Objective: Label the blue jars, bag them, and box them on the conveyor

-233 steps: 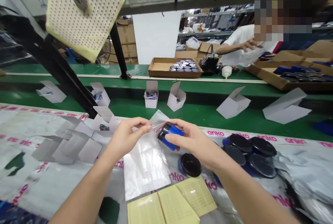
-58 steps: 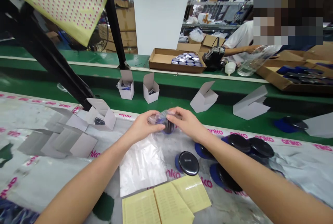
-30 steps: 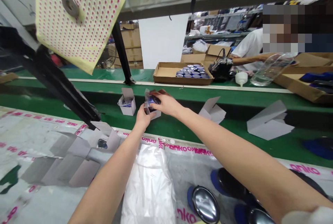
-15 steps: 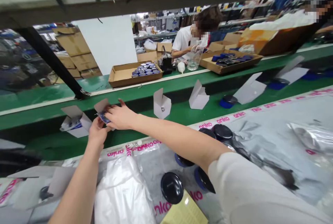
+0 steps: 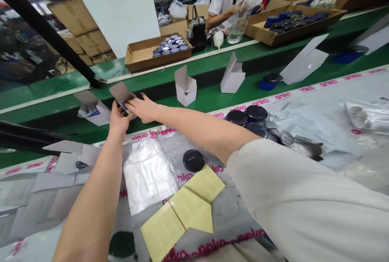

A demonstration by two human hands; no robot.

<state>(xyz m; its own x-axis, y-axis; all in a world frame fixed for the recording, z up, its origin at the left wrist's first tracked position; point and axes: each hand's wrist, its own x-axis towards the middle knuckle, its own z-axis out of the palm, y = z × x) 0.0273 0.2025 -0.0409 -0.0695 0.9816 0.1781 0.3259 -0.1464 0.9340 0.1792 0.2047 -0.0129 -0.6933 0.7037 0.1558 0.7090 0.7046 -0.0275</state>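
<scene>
A small white box (image 5: 121, 91) with a raised flap stands on the green conveyor, blue showing in its mouth. My left hand (image 5: 118, 123) grips this box from its near side, thumb and fingers closed around it. Over the opening, my right hand (image 5: 145, 108) lies with fingers stretched down onto the blue item (image 5: 124, 104) inside and thumb apart. That item is mostly hidden by the fingers and box walls. Beside it on the left is another open white box (image 5: 95, 110) with blue-and-clear contents. A third white box (image 5: 186, 87) stands farther right.
Clear plastic bags (image 5: 148, 175), yellow printed sheets (image 5: 185, 209) and a black-topped round item (image 5: 193, 160) lie on the near bench. More black-topped items (image 5: 237, 117) sit to the right. Across the conveyor are a carton (image 5: 142, 57) and a person holding a clear jug (image 5: 238, 22).
The blue item, earlier handled in clear plastic above the bench, is now inside the white box. Both hands moved from the bench to the conveyor; the view has swung right and tilted down.
</scene>
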